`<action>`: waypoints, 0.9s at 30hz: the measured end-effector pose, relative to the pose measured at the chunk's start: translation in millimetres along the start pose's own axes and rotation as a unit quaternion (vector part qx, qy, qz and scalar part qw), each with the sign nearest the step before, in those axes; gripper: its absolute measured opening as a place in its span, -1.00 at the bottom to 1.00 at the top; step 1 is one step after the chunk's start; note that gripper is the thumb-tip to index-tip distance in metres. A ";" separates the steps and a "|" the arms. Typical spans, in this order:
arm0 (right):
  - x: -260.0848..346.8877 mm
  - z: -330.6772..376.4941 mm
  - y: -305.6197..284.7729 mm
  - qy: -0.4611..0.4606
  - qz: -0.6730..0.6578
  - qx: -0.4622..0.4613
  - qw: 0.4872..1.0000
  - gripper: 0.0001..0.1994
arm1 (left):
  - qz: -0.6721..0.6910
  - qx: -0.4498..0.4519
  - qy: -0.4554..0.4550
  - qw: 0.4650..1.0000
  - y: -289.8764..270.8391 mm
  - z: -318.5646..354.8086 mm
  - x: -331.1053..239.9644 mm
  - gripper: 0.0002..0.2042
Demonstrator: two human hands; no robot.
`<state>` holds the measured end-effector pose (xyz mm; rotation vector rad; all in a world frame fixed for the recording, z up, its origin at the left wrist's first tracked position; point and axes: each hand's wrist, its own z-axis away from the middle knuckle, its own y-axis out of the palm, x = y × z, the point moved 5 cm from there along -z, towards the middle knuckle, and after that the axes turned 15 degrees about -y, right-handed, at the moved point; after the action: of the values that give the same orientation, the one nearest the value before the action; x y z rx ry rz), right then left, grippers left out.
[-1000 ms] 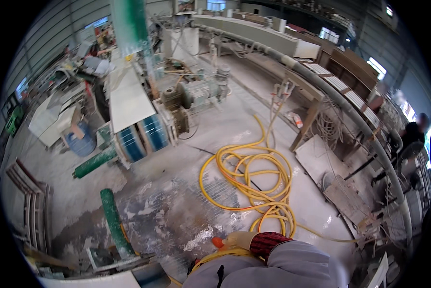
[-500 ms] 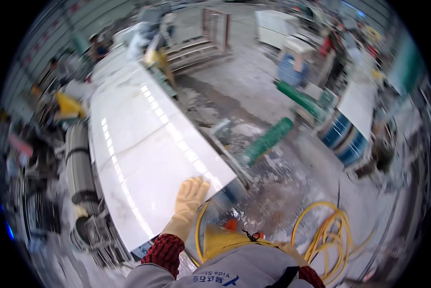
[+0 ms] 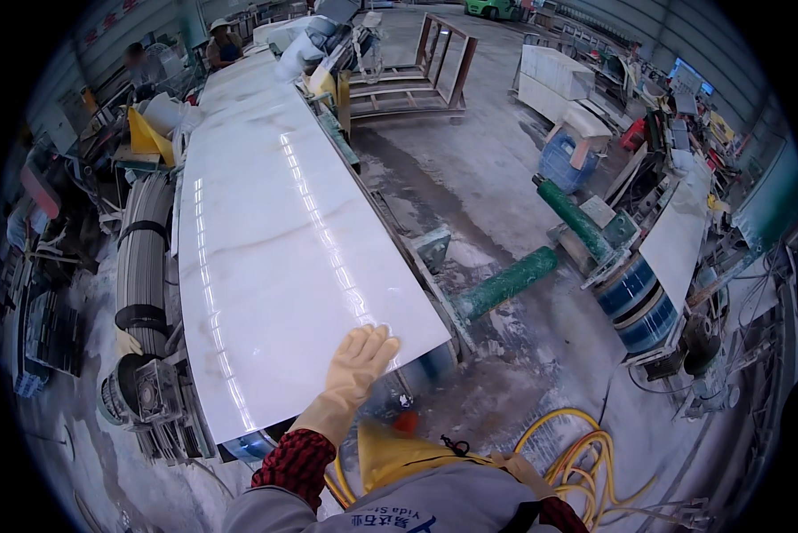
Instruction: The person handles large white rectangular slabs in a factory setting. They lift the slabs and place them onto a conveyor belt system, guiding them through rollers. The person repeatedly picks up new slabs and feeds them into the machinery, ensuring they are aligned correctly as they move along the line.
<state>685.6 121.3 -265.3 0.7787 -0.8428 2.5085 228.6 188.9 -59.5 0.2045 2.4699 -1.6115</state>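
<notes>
My left hand point(image 3: 356, 362), in a cream rubber glove, lies on the near right corner of a long polished white stone slab point(image 3: 266, 293). Its fingers are stretched out along the surface, close to the edge, and hold nothing. The slab has faint brownish veins and reflects rows of ceiling lights; it rests on a roller conveyor whose blue roller point(image 3: 250, 446) shows under the near end. My right hand point(image 3: 528, 473), also gloved, hangs low beside my yellow apron point(image 3: 399, 457). Its fingers are mostly hidden.
Yellow hose point(image 3: 585, 453) lies coiled on the wet floor to my right. Green cylinders point(image 3: 510, 282) jut out right of the slab, facing another roller conveyor point(image 3: 639, 306). A motor point(image 3: 154, 391) sits at the left. Two people point(image 3: 224, 44) stand at the far left.
The whole view has shifted slightly and sharpened from blur. My left hand stays on the slab's near corner, its fingers still flat. My right hand remains low at my side.
</notes>
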 end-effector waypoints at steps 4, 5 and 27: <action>-12.8 -2.3 15.4 -0.025 -0.014 -0.015 0.999 -0.29 | 0.025 -0.004 0.010 1.000 -2.7 -4.4 -6.0 -0.56; -14.7 -2.9 20.2 -0.034 -0.013 -0.020 0.999 -0.27 | 0.027 0.001 0.012 1.000 -4.0 -3.9 -4.9 -0.62; 46.7 -77.3 -3.8 -0.063 0.000 0.100 0.993 -0.38 | -0.057 0.059 -0.112 0.990 -61.6 73.3 29.3 -0.37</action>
<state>621.9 181.8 -286.8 1.0125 -0.6359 2.5944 192.7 97.5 -40.2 -0.0993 2.2569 -1.7229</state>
